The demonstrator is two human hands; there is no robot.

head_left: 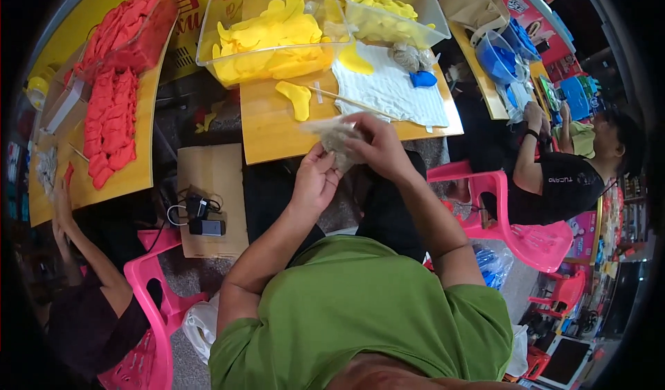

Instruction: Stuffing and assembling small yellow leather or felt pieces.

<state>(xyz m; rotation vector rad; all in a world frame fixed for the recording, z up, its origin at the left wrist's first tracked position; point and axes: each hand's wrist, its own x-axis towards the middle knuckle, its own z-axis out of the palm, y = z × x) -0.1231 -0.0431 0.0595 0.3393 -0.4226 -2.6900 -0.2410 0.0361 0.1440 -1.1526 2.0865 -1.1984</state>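
Above my lap, at the table's front edge, both hands are closed around a small greyish-beige bundle (337, 140), which looks like a clear plastic bag with grainy stuff in it. My left hand (315, 182) pinches it from below, and my right hand (379, 147) grips it from the right. Beyond them on the wooden table (267, 140) lie a yellow fabric piece (296, 100) and a thin wooden stick (357, 105). A white cloth (388, 89) bears a flat yellow piece (356, 59), a small blue piece (422, 79) and greyish bags (409, 57).
Two clear bins (270, 63) (429, 33) of yellow pieces stand at the back. Red pieces (111, 123) cover the left table, where a person (104, 300) sits. Another person (561, 175) sits at right near a pink chair (499, 203). Power adapters (206, 220) lie on cardboard (211, 161).
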